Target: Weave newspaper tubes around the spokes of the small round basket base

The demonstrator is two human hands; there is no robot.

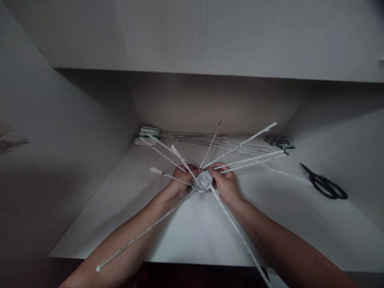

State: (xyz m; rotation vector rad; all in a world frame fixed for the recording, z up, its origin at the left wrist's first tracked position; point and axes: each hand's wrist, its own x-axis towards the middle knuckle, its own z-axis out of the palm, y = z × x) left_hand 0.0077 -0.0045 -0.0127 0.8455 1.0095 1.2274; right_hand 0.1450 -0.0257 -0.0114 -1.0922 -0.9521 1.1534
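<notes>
Round woven disc (202, 182), ctr frame, sits betw. L hand (181, 176) & R hand (224, 181), both pinching upper rim, neither nearer.

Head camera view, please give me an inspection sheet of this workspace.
Surface: pale shelf.
Work in hand: woven disc with pale sticks radiating from it.
Clutter: loose thin sticks along the back; packet back left; dark bundle back right, unclear; scissors on the right.
Grip: left hand and right hand hold the disc from opposite sides.
Cables: nothing seen for certain.
Surroundings: side walls and overhead panel; dim light.
</notes>
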